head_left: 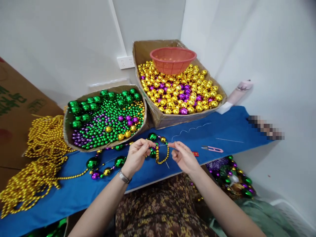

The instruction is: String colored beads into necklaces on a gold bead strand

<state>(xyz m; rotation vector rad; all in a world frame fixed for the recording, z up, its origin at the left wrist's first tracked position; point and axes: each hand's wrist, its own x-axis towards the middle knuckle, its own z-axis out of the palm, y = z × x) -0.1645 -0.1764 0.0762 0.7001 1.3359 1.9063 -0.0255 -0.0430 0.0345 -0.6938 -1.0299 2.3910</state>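
My left hand (139, 154) pinches a thin pale thread (161, 144), which runs across to the fingertips of my right hand (184, 155). Small green beads sit on the thread by the right fingertips. Between the hands hangs a loop of small gold beads (163, 162). Behind and left of my left hand, a strand of large green, purple and gold beads (119, 161) lies on the blue cloth (145, 177). Pink-handled thread snips (214, 149) and a small red packet (195, 153) lie right of my right hand. What exactly sits inside each pinch is partly hidden.
A box of green and purple beads (64, 131) and a bigger box of gold balls (158, 120) stand behind. A red basket (172, 62) rests in the bigger box. Gold bead strings (32, 177) pile at left. A needle-like line (229, 140) and pink bottle (239, 92) are at right.
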